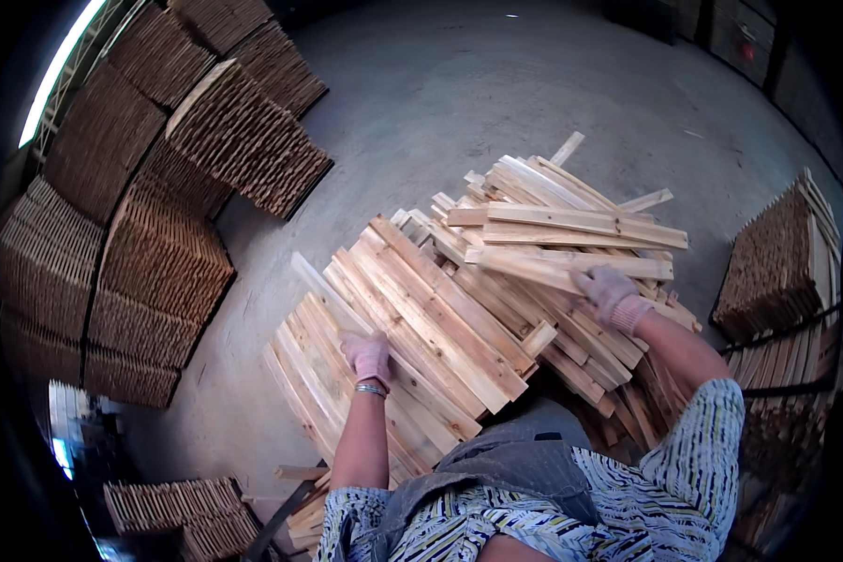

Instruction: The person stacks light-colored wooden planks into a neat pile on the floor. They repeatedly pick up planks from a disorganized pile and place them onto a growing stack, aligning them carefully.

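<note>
Both my hands wear pale pink knitted gloves. My left hand (367,358) is closed around the edge of a thin wooden slat (314,286), which slants over a row of slats laid side by side. My right hand (611,294), slightly blurred, grips another wooden slat (525,266) on the messy heap at right. Its fingertips are partly hidden against the wood. Between my hands lies a neat row of pale, knotty slats (421,314), roughly parallel. The loose slats (581,217) in the heap cross one another at several angles.
Tall bundles of stacked slats (248,136) stand at the left and far left. Another strapped stack (773,262) rises at the right. A lower stack (183,515) sits at the near left. Grey concrete floor (496,84) stretches beyond the heap.
</note>
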The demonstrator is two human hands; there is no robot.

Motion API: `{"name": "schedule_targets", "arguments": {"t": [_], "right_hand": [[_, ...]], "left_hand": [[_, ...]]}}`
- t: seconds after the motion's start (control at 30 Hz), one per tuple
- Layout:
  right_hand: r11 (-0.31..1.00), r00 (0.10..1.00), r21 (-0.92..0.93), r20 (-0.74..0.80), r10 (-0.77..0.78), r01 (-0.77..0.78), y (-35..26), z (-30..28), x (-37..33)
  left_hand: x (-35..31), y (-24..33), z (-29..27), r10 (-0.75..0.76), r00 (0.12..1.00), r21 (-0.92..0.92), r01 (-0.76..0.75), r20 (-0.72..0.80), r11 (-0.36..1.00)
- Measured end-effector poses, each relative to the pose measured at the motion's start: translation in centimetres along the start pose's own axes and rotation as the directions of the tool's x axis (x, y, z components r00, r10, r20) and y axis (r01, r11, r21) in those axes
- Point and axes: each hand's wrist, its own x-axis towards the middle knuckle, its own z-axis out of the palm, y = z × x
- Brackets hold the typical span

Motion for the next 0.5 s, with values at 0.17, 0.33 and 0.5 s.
{"name": "schedule_targets", "arguments": {"t": [0.17, 0.33, 0.5], "right_hand": [[0.924, 0.945, 0.312, -0.303, -0.122, 0.219, -2.4, -4.2, -1.9], [0.493, 0.774, 0.612, -0.586, -0.242, 0.618, -19.4, -11.5, 1.3], [0.112, 0.698, 0.697, -0.667, -0.260, 0.708, -32.1, -14.3, 2.2]], "left_hand": [[3.5, -4.6, -3.6, 0.206, 0.902, -0.883, 0.285, 0.378, 0.373], [-4.7, 4.4, -14.2, 0.492, 0.859, -0.988, 0.155, 0.141, 0.013], [-10.0, 6.9, -20.3, 0.649, 0.744, -0.982, -0.048, -0.159, -0.185]]}}
